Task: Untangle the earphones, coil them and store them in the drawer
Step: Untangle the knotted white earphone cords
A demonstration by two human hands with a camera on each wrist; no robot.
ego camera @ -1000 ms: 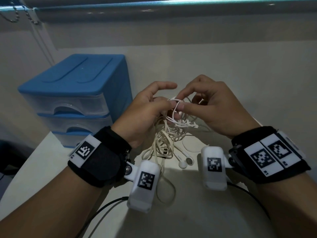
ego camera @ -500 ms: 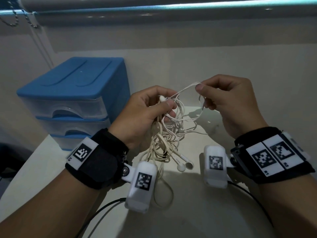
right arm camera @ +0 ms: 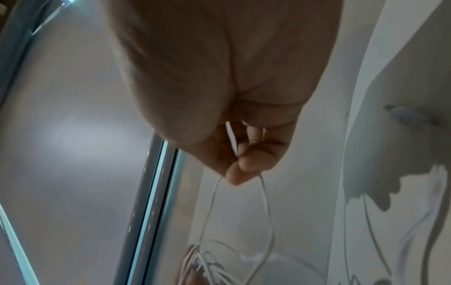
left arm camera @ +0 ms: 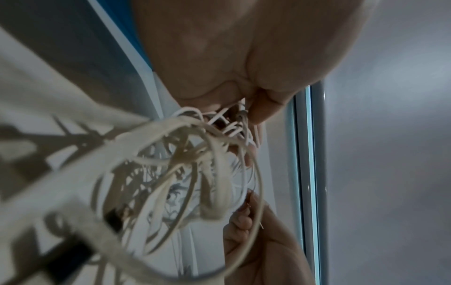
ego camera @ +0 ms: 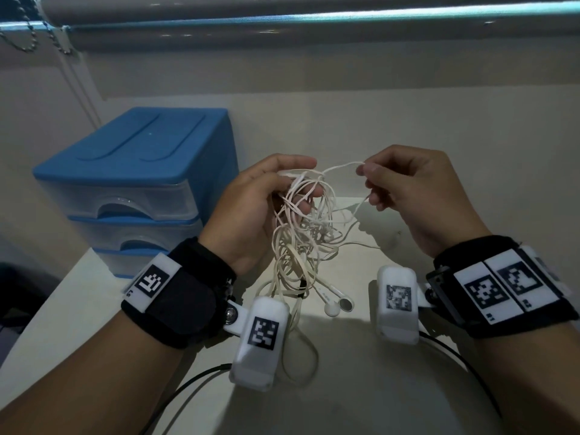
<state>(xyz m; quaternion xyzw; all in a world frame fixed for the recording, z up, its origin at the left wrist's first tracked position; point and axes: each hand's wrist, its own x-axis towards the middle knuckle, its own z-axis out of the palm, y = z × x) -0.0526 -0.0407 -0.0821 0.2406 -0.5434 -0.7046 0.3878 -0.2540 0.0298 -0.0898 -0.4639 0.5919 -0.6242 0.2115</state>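
A tangled bunch of white earphones (ego camera: 301, 240) hangs above the white table (ego camera: 361, 387), its two earbuds (ego camera: 339, 306) dangling near the surface. My left hand (ego camera: 266, 202) grips the top of the tangle (left arm camera: 219, 138) with curled fingers. My right hand (ego camera: 408, 189) pinches one loop of cord (ego camera: 342, 167) between thumb and forefinger and holds it out to the right; the pinched loop (right arm camera: 244, 202) runs down from the fingertips (right arm camera: 253, 162). The blue drawer unit (ego camera: 135, 189) with three clear drawers, all closed, stands at the left.
A wall (ego camera: 376, 120) rises behind the table. A window blind's bottom rail (ego camera: 282, 20) with a bead chain (ego camera: 28, 42) hangs above. Black cables (ego camera: 188, 384) run from the wrist cameras across the near table edge.
The hands, close together at the knot a second ago, have moved apart. My right hand has drawn a loop of cord out to the right; the left still holds the bunch.
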